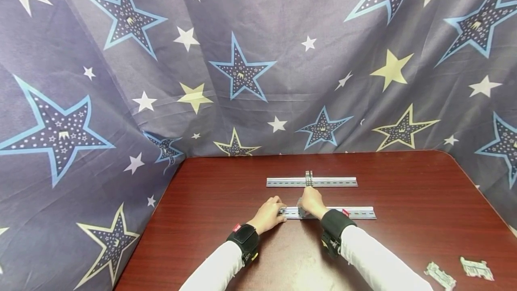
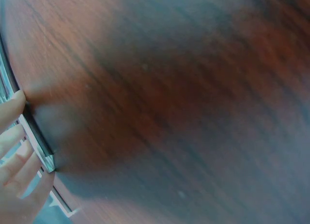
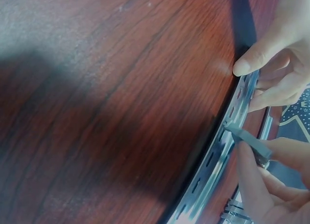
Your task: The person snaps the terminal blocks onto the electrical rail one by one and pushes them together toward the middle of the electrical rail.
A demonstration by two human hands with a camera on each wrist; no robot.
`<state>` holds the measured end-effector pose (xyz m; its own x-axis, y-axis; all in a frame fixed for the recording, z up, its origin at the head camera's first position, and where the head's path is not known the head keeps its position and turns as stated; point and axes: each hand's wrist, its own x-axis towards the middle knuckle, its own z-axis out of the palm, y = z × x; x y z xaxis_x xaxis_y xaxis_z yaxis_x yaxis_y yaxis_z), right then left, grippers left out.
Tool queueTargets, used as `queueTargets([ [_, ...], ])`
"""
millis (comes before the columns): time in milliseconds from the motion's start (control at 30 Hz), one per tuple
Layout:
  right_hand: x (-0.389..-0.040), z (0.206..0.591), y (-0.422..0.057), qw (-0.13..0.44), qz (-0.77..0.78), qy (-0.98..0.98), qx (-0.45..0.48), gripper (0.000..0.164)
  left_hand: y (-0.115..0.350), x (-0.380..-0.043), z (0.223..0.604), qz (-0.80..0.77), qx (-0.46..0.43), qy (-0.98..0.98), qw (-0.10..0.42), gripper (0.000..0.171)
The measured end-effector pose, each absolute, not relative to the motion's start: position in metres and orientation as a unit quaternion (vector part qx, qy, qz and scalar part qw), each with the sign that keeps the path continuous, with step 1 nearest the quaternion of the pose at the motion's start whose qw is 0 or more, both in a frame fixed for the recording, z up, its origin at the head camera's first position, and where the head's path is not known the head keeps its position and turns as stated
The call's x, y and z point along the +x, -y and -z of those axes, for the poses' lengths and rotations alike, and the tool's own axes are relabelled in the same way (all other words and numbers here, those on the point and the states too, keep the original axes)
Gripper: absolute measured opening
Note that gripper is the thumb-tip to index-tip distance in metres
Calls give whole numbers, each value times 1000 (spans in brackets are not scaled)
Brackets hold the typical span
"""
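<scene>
A slotted metal DIN rail (image 1: pixel 361 213) lies across the table in front of me. My left hand (image 1: pixel 268 214) grips its left end, thumb along the near edge and fingers over the far one. In my right hand (image 1: pixel 313 201) a flat grey terminal block (image 3: pixel 249 141) is pinched between thumb and fingers. The block stands tilted over the rail, its lower end right at the slotted channel in the right wrist view. In the left wrist view, the left fingers (image 2: pixel 14 170) cover part of the rail end.
Behind, a second DIN rail (image 1: pixel 335 182) runs parallel, with narrow terminal blocks (image 1: pixel 308 178) clipped side by side near its middle. Two loose pale terminal blocks, one (image 1: pixel 440 275) beside the other (image 1: pixel 476 268), lie at the table's near right. A star-patterned cloth (image 1: pixel 250 116) hangs behind the table.
</scene>
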<state>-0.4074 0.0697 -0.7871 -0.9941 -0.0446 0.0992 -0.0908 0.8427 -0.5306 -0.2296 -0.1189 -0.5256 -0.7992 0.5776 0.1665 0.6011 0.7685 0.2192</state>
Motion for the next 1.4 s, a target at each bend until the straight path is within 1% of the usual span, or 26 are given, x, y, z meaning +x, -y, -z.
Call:
queueTargets([
  [67,-433,830,-72,35,-273,961,25,29,119,-230,526,133,-315,939,47,31],
  [100,-438,840,-72,41,-271,961,24,29,118,-230,526,132,-315,939,47,31],
  [133,-439,840,-72,42,-269,962,26,29,118,-230,526,132,-315,939,46,31],
  [167,-431,827,-71,37,-269,962,27,28,118,-230,526,132,-314,939,44,31],
  [200,-420,807,-69,32,-268,963,29,26,118,-229,526,132,-313,940,42,31],
  [233,-401,775,-66,38,-264,963,33,22,118,-229,526,132,-312,940,40,31],
  [367,-312,610,-51,-10,-275,961,19,11,117,-230,526,132,-307,942,36,31],
  [433,-275,545,-45,-21,-282,959,15,7,117,-230,526,131,-306,942,37,31],
  [467,-262,520,-42,-36,-284,958,4,6,117,-230,527,130,-306,942,38,31],
  [533,-246,495,-39,-36,-281,959,1,4,116,-231,527,129,-305,943,39,31],
  [600,-238,484,-36,-38,-273,961,0,2,116,-231,527,129,-305,943,40,31],
  [667,-237,482,-35,-35,-271,962,-2,4,116,-231,527,129,-305,943,39,32],
  [767,-239,484,-32,-33,-276,961,-5,9,116,-231,528,129,-306,942,39,31],
  [1000,-239,487,-27,-23,-273,962,-23,9,116,-232,528,127,-311,941,40,32],
  [1400,-231,496,-18,40,-273,961,-23,6,119,-231,528,142,-306,941,42,31],
])
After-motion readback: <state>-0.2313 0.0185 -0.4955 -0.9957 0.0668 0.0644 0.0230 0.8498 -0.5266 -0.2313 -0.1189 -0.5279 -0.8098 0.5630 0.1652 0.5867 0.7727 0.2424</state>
